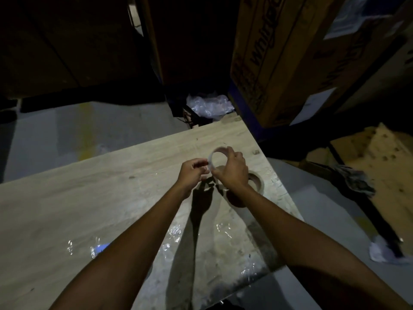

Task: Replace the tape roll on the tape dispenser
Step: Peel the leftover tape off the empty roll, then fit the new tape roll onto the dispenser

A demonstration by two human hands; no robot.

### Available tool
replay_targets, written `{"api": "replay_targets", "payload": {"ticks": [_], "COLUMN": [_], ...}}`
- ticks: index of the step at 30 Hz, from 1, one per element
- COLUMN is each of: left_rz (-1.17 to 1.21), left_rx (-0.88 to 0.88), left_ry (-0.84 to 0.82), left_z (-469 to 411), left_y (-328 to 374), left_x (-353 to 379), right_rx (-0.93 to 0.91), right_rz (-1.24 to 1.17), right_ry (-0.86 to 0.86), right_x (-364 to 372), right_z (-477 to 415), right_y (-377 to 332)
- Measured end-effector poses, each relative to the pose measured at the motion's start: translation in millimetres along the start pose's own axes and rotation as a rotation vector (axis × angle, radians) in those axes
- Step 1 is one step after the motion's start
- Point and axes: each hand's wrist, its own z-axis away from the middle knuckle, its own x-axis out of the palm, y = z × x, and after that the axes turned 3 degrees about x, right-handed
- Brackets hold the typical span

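My right hand (pixel 232 171) holds a thin whitish tape ring (pixel 215 153) upright above the wooden table (pixel 89 209), fingers over its top and side. My left hand (pixel 193 172) is closed at the ring's left edge, fingertips pinched against it; whether it pinches a tape end I cannot tell. A brown tape roll (pixel 257 182) lies flat on the table just under and right of my right wrist, partly hidden by it. I see no tape dispenser.
Crumpled clear film (pixel 176 233) lies on the near part of the table. Large cardboard boxes (pixel 274 63) stand behind the table's far right corner, with clear plastic wrap (pixel 210 106) on the floor. The table's right edge runs close to the brown roll.
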Motion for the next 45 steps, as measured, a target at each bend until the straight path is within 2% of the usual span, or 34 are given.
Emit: {"api": "replay_targets", "payload": {"ticks": [4,9,18,27,33,41,45], "left_rz": [0.03,-0.004,-0.08,-0.251,-0.23,-0.183,-0.189], "left_rx": [-0.014,-0.044,0.008,0.149,0.126,0.043,0.069], "left_ry": [0.026,0.046,0.06,0.239,0.159,-0.035,-0.05], "left_z": [-26,-54,-63,-31,-18,-14,-9], "left_y": [-14,-35,-50,-58,-77,-93,-91], "left_x": [21,32,38,51,75,98,95], "right_rx": [-0.017,-0.049,-0.068,0.045,0.107,0.081,0.121], "right_rz": [0.239,0.326,0.294,0.129,0.094,0.201,0.169], "right_ry": [-0.073,-0.118,-0.114,-0.066,-0.067,-0.215,-0.225], "right_x": [13,31,30,-2,-13,0,1], "right_z": [-27,-46,-56,-23,2,17,15], "right_y": [14,34,52,84,106,120,116]}}
